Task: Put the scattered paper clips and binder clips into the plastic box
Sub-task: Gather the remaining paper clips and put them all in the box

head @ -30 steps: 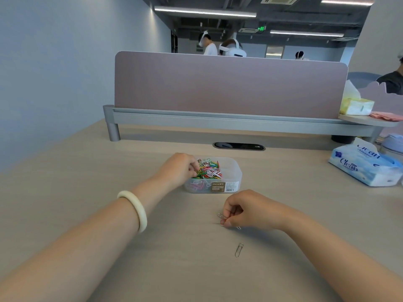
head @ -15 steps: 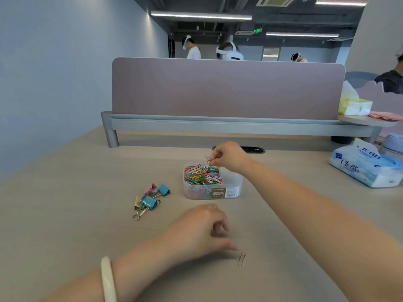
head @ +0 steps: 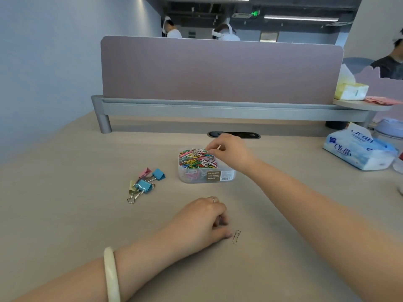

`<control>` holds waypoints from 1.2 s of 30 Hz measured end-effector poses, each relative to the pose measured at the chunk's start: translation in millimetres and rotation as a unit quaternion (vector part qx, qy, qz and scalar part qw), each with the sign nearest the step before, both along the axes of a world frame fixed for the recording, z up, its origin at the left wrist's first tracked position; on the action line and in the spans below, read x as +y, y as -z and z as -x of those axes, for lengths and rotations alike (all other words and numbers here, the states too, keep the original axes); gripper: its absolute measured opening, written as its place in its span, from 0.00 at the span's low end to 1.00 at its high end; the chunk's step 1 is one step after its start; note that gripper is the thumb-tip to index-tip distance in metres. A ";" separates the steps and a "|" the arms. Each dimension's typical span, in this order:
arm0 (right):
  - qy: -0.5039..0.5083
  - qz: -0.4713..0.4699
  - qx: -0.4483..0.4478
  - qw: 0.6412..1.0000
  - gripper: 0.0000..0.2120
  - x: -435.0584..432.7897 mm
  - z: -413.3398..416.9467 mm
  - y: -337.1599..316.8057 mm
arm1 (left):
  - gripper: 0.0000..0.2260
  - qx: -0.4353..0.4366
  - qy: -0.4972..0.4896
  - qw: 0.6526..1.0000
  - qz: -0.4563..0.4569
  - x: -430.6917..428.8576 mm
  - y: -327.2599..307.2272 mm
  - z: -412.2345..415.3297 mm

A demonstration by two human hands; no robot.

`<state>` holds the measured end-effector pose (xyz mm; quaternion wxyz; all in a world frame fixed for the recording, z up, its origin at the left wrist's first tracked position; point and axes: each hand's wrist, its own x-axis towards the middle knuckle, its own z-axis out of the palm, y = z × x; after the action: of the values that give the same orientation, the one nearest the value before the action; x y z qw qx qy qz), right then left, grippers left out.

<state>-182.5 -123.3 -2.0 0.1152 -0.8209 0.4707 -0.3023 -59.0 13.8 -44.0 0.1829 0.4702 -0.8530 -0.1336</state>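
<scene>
Right hand (head: 229, 153) pinches a pale clip (head: 219, 147) over plastic box (head: 207, 177) (mid counter (head: 87, 214)); release low inside. Left hand (head: 202, 221) curled, contents unclear, beside paper clip (head: 236, 236): slide, then pinch; binder clips (head: 146, 184) left of box

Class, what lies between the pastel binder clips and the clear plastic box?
Head view: only bare beige desktop separates the pastel binder clips from the clear plastic box.

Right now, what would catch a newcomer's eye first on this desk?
A clear plastic box heaped with multicoloured paper clips sits mid-desk, the right hand hovering over it. Pastel binder clips cluster to its left, and one lone paper clip lies by the left hand.
</scene>
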 end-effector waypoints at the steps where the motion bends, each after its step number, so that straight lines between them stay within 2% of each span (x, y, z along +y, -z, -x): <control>1: -0.011 0.007 -0.014 1.000 0.07 10.3 4.2 2.9 | 0.10 0.002 -0.002 1.000 0.004 0.7 -0.4 1.1; 6: -0.053 0.003 -0.024 0.998 0.04 49.7 29.3 26.7 | 0.11 -0.002 -0.008 1.000 0.007 6.1 -1.0 13.7; 12: -0.067 -0.030 0.000 0.997 0.04 60.5 44.1 43.4 | 0.07 -0.043 -0.005 0.999 -0.014 3.2 -3.3 23.2; 19: -0.073 -0.037 0.010 0.997 0.05 61.9 43.4 50.6 | 0.10 -0.177 -0.013 0.983 -0.047 -0.7 -10.3 17.8; 21: -0.078 -0.039 0.015 0.996 0.05 62.2 43.2 52.6 | 0.06 -0.147 -0.021 0.988 -0.046 -5.6 -16.7 6.1; 23: -0.082 -0.037 0.021 0.996 0.05 62.9 42.3 53.3 | 0.04 -0.058 -0.070 0.996 -0.006 -24.9 -27.2 -12.8; 26: -0.086 -0.044 0.019 0.995 0.05 64.7 39.3 53.0 | 0.03 0.080 -0.190 0.974 0.098 -76.5 -43.7 -39.0; 28: -0.093 -0.045 0.015 0.995 0.05 66.2 37.4 52.4 | 0.03 0.089 -0.233 0.960 0.129 -107.1 -48.2 -46.9; 33: -0.090 -0.054 0.004 0.994 0.05 67.0 37.7 55.0 | 0.09 0.036 -0.223 0.968 0.113 -141.0 -33.7 -50.9; 36: -0.091 -0.056 0.006 0.994 0.05 66.6 38.9 55.6 | 0.10 0.078 -0.216 0.965 0.123 -131.8 -38.0 -61.5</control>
<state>-221.5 -56.7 -57.6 0.1848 -0.8544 0.4108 -0.2591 2.5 -118.0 -6.0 0.3298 0.6055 -0.7240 -0.0216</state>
